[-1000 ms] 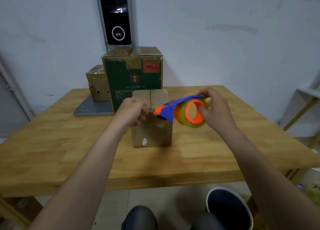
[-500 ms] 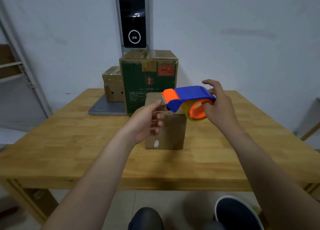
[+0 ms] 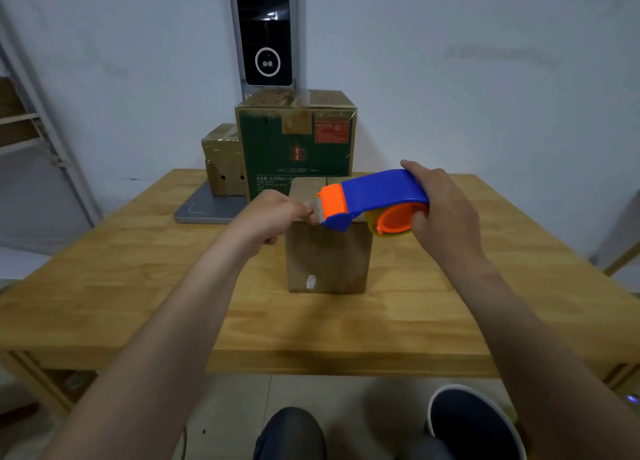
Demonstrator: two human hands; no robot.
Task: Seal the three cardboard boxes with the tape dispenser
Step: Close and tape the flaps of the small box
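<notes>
Right hand [image 3: 445, 214] at right of centre is gripping the tape dispenser [image 3: 372, 200], fingers wrapping over the blue handle and around the orange roll core. Dispenser is pointing left, orange cutter end hovering at the top front edge of the small brown cardboard box [image 3: 329, 252]. Left hand [image 3: 273, 217] at centre is curling into a pinch right at the cutter teeth; looks like it is pinching the tape end, but the tape itself is too hard to see to be sure. Small box is standing upright mid-frame on the wooden tabletop [image 3: 138, 286], top flaps closed with the seam showing. Directly behind it, the tall green printed box [image 3: 294, 144] is sitting at the tabletop's far edge, upper centre. Left of that, a small tape-wrapped brown box [image 3: 221, 162] is resting on a grey scale platform [image 3: 204, 208]. A black-screened pillar [image 3: 266, 30] is rising behind the green box against the white wall.
</notes>
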